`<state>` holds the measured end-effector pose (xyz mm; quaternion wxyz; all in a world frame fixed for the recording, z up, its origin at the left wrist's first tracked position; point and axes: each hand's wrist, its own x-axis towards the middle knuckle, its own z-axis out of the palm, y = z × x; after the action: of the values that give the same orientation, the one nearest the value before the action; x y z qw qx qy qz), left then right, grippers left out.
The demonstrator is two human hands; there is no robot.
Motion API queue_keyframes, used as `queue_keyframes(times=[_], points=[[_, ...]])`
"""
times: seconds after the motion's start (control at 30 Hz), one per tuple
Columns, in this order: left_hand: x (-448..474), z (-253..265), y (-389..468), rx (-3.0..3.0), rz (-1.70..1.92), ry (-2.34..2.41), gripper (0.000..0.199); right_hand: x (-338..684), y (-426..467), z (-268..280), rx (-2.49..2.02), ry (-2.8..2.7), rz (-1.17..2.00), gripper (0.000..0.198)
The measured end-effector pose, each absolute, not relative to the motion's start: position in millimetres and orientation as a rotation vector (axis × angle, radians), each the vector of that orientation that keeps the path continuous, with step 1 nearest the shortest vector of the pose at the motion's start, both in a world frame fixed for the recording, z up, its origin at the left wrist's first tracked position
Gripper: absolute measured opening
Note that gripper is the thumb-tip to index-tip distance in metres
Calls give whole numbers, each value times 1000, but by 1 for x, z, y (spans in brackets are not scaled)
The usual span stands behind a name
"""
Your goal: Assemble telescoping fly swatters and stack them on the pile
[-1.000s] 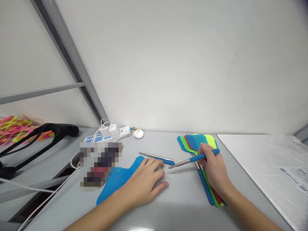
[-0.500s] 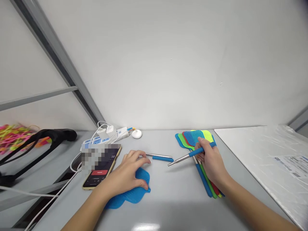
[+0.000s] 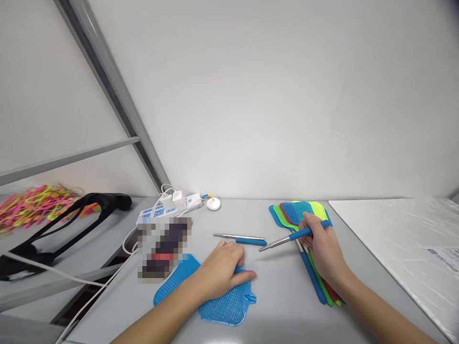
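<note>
- Left hand [image 3: 220, 270]: palm down over a blue mesh head [image 3: 225, 306], near the tabletop's [image 3: 287, 317] front edge, left of its middle. The thumb is spread; the other fingertips are hidden, so I cannot tell whether they pinch the mesh.
- Just changed: this head has slid rightward, away from the phone [image 3: 165, 253], its short neck now clear of the hand and pointing toward the tabletop's right edge. That seems to leave the neck easier to reach.
- Right hand [image 3: 322, 246]: fingers clamped on the blue grip of a metal rod [image 3: 281, 241], its bare tip raised slightly leftward, apart from the mesh; little changed.
- Under the right hand: a fan of colourful swatters [image 3: 287, 214], heads toward the far edge.
- Between the hands, farther back: a loose rod [image 3: 236, 236] beside a blue handle [image 3: 251, 242].
</note>
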<state>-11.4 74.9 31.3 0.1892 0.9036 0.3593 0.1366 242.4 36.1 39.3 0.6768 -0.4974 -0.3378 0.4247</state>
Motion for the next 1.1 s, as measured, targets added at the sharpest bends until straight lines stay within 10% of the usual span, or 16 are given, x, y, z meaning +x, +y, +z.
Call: queue_keyframes(times=[0.47,1.1], points=[[33,47,119,2068,1052,1084,41,260,39,55,-1075,-683,831,45],[13,46,107,2206,627,1165,49,245,36,51,-1092,-618,981,48]])
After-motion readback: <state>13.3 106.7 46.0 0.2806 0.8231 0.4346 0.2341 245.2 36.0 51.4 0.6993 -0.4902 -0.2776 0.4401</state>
